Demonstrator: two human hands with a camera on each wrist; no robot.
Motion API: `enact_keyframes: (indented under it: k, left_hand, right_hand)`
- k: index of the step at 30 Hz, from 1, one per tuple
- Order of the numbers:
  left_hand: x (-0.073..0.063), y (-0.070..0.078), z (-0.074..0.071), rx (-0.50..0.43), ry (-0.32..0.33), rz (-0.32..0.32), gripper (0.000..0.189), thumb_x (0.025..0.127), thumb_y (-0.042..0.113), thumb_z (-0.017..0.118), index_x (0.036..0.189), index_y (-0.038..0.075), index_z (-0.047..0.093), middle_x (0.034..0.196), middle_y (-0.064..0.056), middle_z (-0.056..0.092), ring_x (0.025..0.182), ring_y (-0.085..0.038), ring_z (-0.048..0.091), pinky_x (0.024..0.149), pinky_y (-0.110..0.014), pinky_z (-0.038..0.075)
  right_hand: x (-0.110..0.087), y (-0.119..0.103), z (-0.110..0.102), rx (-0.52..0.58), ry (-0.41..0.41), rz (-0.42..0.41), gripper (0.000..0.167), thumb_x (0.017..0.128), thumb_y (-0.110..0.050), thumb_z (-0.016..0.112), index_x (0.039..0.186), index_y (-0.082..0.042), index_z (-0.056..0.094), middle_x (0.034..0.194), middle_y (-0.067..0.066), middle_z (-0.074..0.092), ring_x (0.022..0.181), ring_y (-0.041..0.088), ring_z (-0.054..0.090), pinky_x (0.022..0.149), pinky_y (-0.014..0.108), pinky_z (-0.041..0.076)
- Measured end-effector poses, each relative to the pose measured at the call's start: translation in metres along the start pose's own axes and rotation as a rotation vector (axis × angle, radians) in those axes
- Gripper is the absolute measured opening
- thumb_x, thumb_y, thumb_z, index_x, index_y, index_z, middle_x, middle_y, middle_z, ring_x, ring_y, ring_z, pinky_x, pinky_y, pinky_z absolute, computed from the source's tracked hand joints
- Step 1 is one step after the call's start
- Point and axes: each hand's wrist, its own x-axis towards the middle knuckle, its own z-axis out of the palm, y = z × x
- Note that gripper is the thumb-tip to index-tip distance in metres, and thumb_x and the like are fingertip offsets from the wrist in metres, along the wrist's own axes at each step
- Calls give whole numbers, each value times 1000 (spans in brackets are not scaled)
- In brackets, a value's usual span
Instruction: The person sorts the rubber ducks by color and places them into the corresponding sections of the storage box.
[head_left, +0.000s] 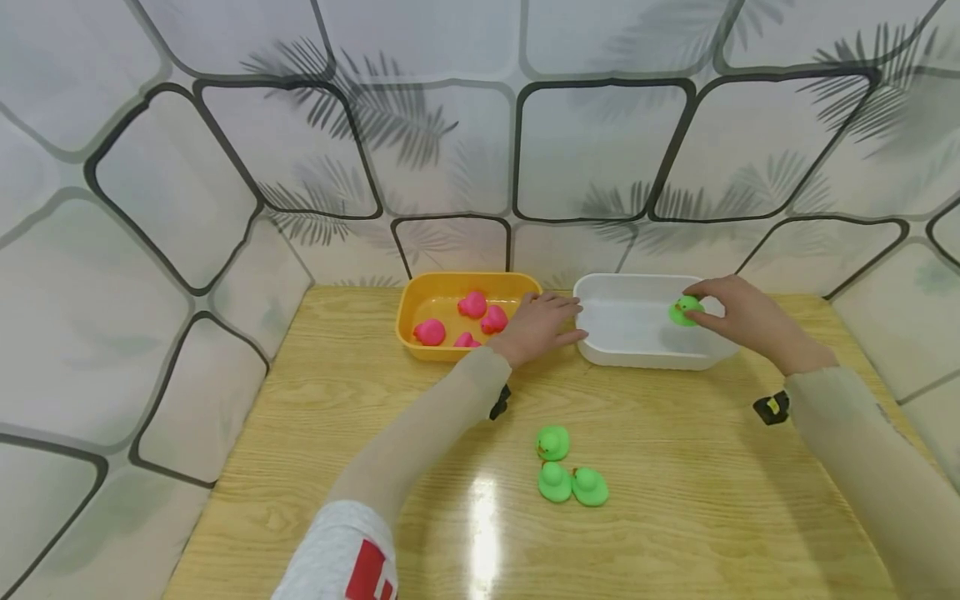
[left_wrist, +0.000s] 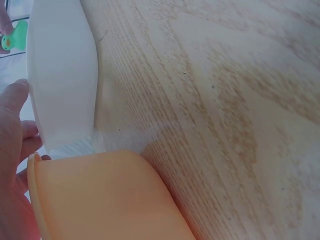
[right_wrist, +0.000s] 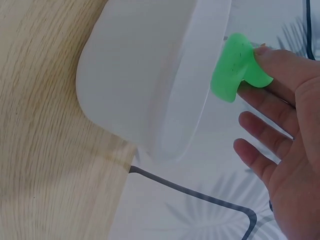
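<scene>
Between thumb and fingers, my right hand [head_left: 757, 321] pinches a green rubber duck [head_left: 684, 311] over the right part of a white basin [head_left: 637, 360]. The right wrist view shows that duck [right_wrist: 234, 70] held above the basin's rim. My left hand [head_left: 542, 327] spans the gap between the white basin and a yellow basin [head_left: 427, 353], its fingers extended. In the left wrist view a fingertip of the left hand [left_wrist: 12, 135] is at the white basin's rim [left_wrist: 62, 75]. Pink rubber ducks [head_left: 431, 332] lie inside the yellow basin, one partly hidden by its front wall.
Three more green ducks [head_left: 555, 482] sit grouped on the wooden table [head_left: 360, 467], in front of the basins. Patterned walls [head_left: 600, 150] rise behind and on both sides of the table. Both basins stand near the back wall.
</scene>
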Motion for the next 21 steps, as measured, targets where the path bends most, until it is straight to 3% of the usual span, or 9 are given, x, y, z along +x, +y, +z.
enact_keyframes:
  k: [11,21]
  left_hand:
    - [2,-2,2,0,6,9,60,107,55,49,154,19,52,162,3,45,148,-21,39,120,-49,30]
    - [3,-4,3,3,11,14,60,107,56,49,154,19,53,162,3,46,148,-21,39,120,-49,30]
  right_hand:
    - [-4,4,2,-42,-22,33,35,97,-9,74,126,9,66,112,25,72,107,47,64,94,64,47]
    - [-12,1,8,-70,18,-20,31,94,-8,76,121,5,70,112,22,73,106,44,65,93,62,48]
